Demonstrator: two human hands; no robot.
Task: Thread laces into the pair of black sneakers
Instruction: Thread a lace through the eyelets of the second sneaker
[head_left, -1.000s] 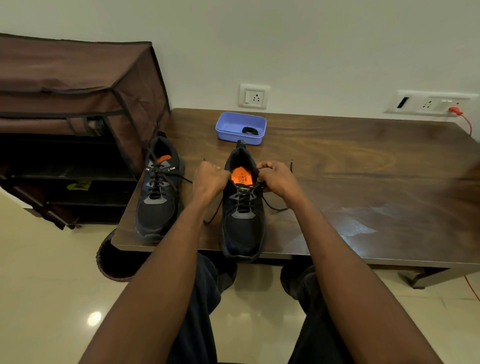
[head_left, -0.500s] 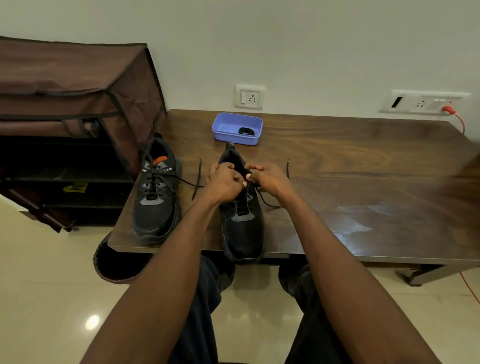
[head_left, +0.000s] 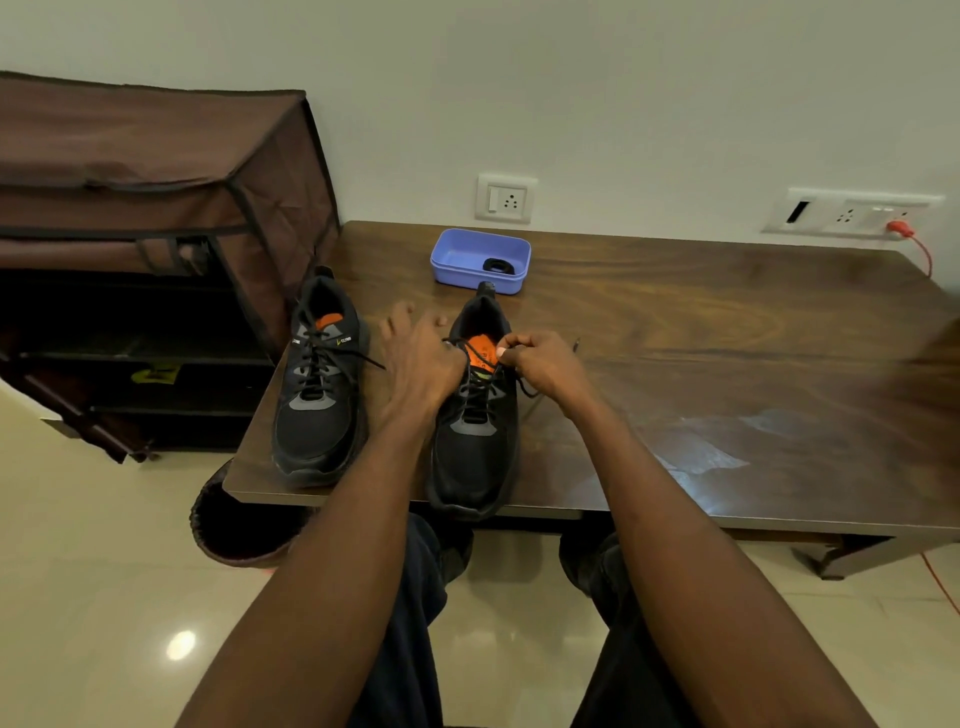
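Note:
Two black sneakers with orange insoles stand on the wooden table, toes toward me. The left sneaker is laced, a loose lace end trailing to its right. The right sneaker is laced up to its upper eyelets. My right hand pinches the black lace at the top right of this shoe's opening. My left hand lies beside the shoe's left side with fingers spread and straight; a lace strand runs from near its knuckles across the opening, and I cannot tell whether it holds that strand.
A blue plastic tray with a small black ring in it stands behind the right sneaker. A brown fabric shoe rack stands left of the table. A dark round bin sits on the floor below the table's left corner.
My hands have drawn apart from the middle of the right sneaker. The left hand has opened its fingers and shifted left; the right still pinches the lace.

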